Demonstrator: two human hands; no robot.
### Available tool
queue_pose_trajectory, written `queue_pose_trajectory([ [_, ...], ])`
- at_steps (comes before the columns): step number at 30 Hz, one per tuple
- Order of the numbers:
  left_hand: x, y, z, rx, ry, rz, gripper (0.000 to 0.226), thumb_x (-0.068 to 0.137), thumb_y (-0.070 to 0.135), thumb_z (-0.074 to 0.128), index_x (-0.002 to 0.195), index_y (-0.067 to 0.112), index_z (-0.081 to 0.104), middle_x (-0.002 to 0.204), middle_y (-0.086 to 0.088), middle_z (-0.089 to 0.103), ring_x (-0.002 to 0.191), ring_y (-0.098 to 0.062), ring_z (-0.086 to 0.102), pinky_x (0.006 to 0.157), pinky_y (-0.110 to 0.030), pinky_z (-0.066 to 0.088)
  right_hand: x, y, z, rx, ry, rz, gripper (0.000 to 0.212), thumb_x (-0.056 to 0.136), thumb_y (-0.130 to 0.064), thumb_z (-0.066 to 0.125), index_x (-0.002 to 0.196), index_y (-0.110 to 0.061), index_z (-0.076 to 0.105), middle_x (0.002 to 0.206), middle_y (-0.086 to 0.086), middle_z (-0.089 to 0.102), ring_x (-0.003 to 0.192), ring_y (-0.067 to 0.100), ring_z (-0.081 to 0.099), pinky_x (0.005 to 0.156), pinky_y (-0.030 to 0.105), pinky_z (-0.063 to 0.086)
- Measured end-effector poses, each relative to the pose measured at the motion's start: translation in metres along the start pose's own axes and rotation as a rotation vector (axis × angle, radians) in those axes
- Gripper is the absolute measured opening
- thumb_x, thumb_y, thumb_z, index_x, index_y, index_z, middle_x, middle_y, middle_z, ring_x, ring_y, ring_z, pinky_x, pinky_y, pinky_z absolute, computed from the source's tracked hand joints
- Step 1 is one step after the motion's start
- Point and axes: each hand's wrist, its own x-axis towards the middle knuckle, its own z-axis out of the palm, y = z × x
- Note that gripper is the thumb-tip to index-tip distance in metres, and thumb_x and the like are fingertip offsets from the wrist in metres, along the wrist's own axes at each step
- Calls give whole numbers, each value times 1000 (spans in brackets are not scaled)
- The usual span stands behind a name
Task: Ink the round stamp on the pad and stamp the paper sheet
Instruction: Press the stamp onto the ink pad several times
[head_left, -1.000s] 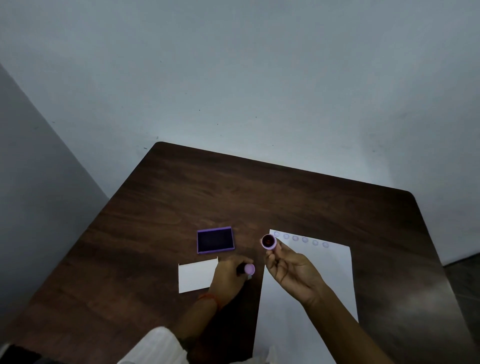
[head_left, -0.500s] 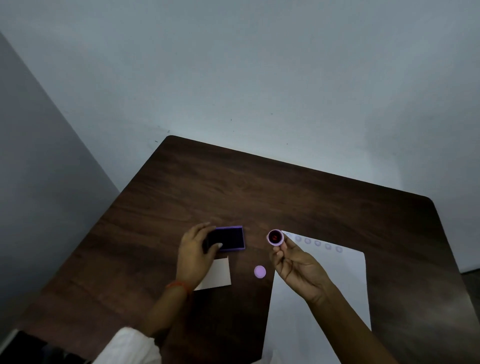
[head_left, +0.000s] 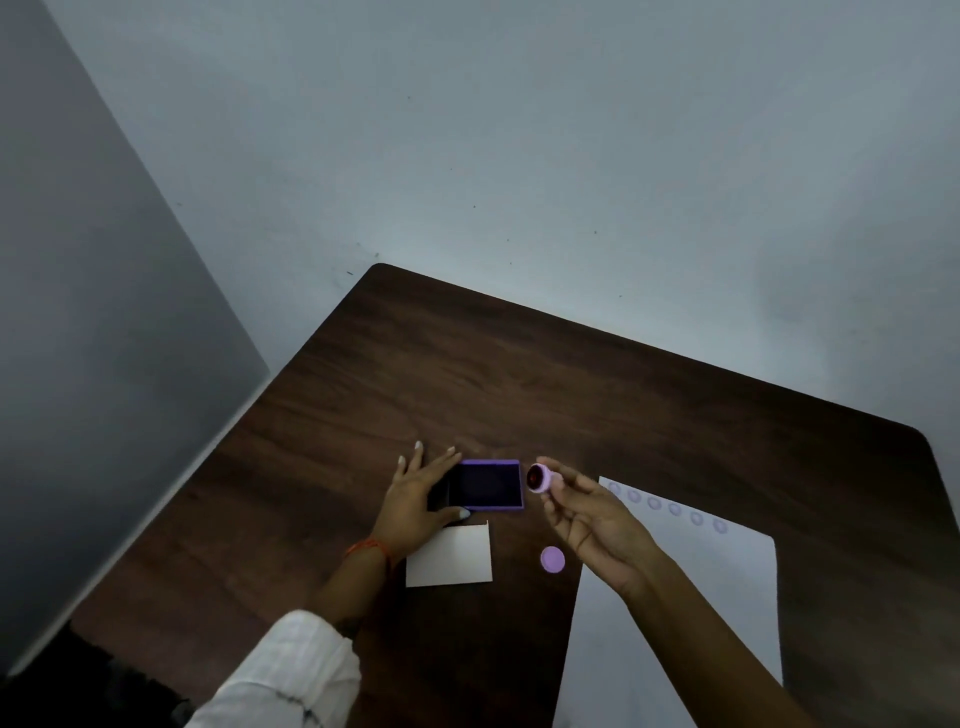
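My right hand (head_left: 592, 525) pinches the small round lilac stamp (head_left: 538, 478) by its body, its dark red face tilted toward the ink pad, in the air just right of the pad. The open purple ink pad (head_left: 488, 486) lies flat on the dark wooden table (head_left: 519, 374). Thumb and forefinger of my left hand (head_left: 418, 496) grip the pad's left end and hold it still. The white paper sheet (head_left: 691, 597) lies to the right, with a row of several faint round prints along its top edge.
The stamp's lilac cap (head_left: 552, 559) lies on the table between the pad and the sheet. A small white card (head_left: 449, 555) sits just below the ink pad. Grey walls border the table at the back and left.
My left hand set the cap on the table and moved to the ink pad, now gripping its left end. My right hand carried the stamp leftward, closer to the pad.
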Motion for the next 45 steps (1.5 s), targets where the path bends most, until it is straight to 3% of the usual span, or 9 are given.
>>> queue_pose_trajectory([
  [3,-1,0,1,-26,8,7,77,76,30,72,140,34,29,154,4,24,145,-23,-2,115,-39,-5,20,8,15,-672,193,-160,20,81,-7,65,101,-11,67,102,8,71,86,16,67,69,23,56],
  [5,-2,2,1,-62,14,-35,78,75,31,72,140,36,28,155,-1,18,142,-21,-6,115,-44,0,32,16,29,-1025,196,-358,16,81,-13,67,97,-14,68,100,7,69,88,17,64,76,28,55],
  [11,-1,-2,4,-46,41,15,77,75,31,72,140,31,30,153,5,24,133,-7,-11,111,-33,-8,63,39,39,-1820,-176,-627,29,90,-7,49,118,-5,57,124,15,59,117,27,51,100,32,40],
  [13,1,-3,5,-36,45,25,77,75,32,72,140,31,31,153,6,26,134,-6,-10,112,-32,-9,66,36,37,-1933,-249,-648,33,91,-8,47,123,-5,51,129,15,55,122,28,46,102,34,38],
  [20,3,-9,9,-25,58,24,75,75,33,71,139,33,31,152,11,26,138,-8,-9,113,-32,-9,70,45,42,-2027,-177,-632,39,88,-7,51,127,-4,45,133,17,50,124,29,42,104,35,37],
  [25,3,-10,10,-36,60,22,76,75,34,72,139,35,31,145,18,24,135,-5,-11,112,-31,-10,74,31,38,-2131,-390,-669,38,94,-9,41,131,-4,40,138,18,46,127,29,39,107,36,32],
  [32,3,-10,8,-44,48,23,75,74,34,72,138,36,32,152,8,27,140,-11,-8,112,-31,-10,76,23,52,-1813,-141,-552,21,88,-4,50,101,4,64,106,23,63,101,36,59,88,38,46],
  [37,5,-9,9,-45,51,26,75,74,35,72,138,35,33,152,8,27,136,-7,-9,113,-31,-10,80,35,52,-1964,-189,-598,45,83,-6,59,127,-6,47,132,15,52,121,28,46,101,35,40],
  [45,5,-12,10,-30,66,31,77,74,37,71,140,32,30,138,24,14,135,-5,-11,112,-29,-10,92,23,55,-2207,-386,-630,52,88,-9,55,135,-5,33,138,16,43,126,28,39,106,36,37],
])
